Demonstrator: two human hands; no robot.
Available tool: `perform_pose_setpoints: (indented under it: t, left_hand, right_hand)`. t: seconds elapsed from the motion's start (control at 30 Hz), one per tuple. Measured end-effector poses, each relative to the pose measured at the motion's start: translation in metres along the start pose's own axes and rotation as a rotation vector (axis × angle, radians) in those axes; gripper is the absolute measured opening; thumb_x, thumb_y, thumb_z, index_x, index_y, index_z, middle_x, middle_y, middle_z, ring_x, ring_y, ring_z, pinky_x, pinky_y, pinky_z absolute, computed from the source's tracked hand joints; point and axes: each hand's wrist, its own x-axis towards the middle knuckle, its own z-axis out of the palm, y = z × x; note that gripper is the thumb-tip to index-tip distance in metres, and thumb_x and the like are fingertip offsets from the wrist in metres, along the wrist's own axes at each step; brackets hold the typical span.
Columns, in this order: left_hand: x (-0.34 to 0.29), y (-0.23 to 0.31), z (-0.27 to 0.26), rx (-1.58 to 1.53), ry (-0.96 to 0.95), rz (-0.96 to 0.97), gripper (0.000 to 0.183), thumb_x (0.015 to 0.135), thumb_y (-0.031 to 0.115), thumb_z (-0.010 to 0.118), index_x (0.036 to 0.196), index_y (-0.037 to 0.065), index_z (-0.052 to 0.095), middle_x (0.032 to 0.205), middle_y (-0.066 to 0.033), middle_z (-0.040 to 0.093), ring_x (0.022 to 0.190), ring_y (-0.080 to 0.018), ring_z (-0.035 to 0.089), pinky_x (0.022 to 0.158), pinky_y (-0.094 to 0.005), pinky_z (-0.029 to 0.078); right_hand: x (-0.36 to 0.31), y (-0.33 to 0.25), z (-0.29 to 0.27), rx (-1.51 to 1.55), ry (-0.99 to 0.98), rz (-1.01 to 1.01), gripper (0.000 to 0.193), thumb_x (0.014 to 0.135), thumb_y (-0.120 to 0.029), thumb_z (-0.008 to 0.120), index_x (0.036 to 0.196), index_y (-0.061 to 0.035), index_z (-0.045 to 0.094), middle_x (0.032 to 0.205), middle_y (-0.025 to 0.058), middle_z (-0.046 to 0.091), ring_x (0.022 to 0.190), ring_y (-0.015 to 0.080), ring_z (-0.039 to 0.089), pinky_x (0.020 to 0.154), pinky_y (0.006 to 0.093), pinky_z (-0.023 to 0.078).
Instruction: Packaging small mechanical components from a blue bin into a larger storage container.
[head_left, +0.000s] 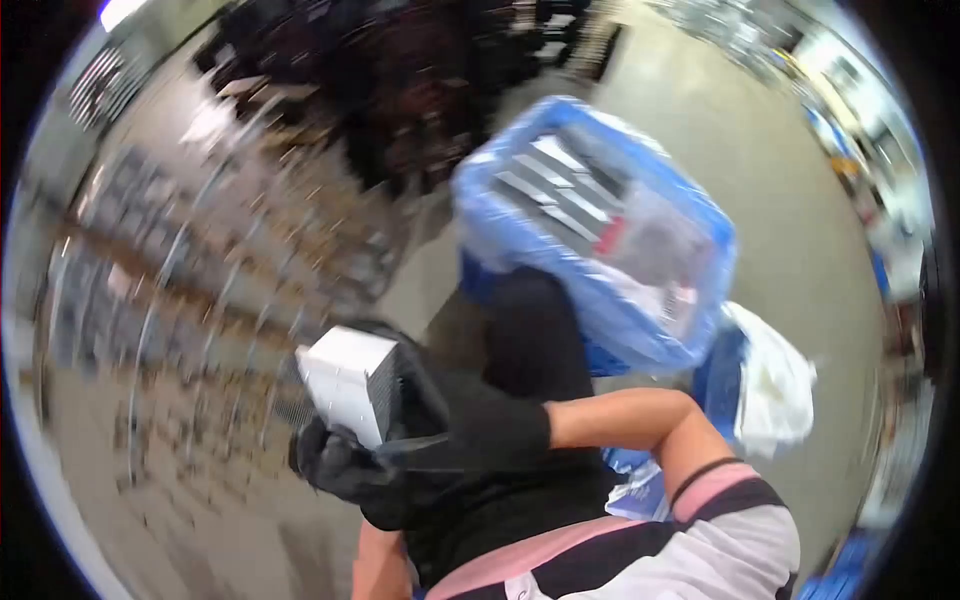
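A white box-like block [350, 378] with a dark, finely lined side stands tilted at my lap, left of centre. My left hand [345, 470], in a black glove, is closed round its lower end. Dark, loose material, perhaps a black bag [425, 385], lies along the block's right side. My right hand [490, 430], also in a black glove, reaches in from the right beside that material. Its fingers are lost in the dark and blurred, so what they hold does not show.
Ahead to the right stands a blue bin lined with blue plastic [700, 215], holding grey flat packs with white strips. A white bag [775, 385] sits beside it. On the left is a wire rack [200, 270] with many small hanging pieces. Dark garments [400, 80] hang at the back.
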Motion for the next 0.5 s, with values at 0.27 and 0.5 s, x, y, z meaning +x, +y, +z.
perform_pose_setpoints:
  t: [0.27,0.5]
  left_hand:
    - [0.044,0.044,0.085,-0.143,-0.387,0.167,0.038,0.09,0.026,0.065,0.12,0.005,0.056,0.123,-0.0166,0.058,0.115,-0.0348,0.053,0.099,-0.0439,0.041]
    - [0.015,-0.042,0.058,0.044,-0.428,-0.052,0.027,0.091,0.02,0.065,0.111,0.003,0.067,0.117,-0.0165,0.065,0.11,-0.0325,0.06,0.097,-0.0449,0.046]
  right_hand:
    - [-0.068,0.011,-0.131,-0.25,0.621,0.063,0.084,0.079,-0.038,0.079,0.14,0.0006,0.037,0.107,0.0235,0.065,0.094,0.0342,0.067,0.082,0.0415,0.053]
    - [-0.158,0.057,-0.325,-1.163,0.607,0.323,0.073,0.078,-0.025,0.078,0.139,-0.0075,0.042,0.121,0.0201,0.058,0.108,0.0373,0.06,0.094,0.0422,0.049]
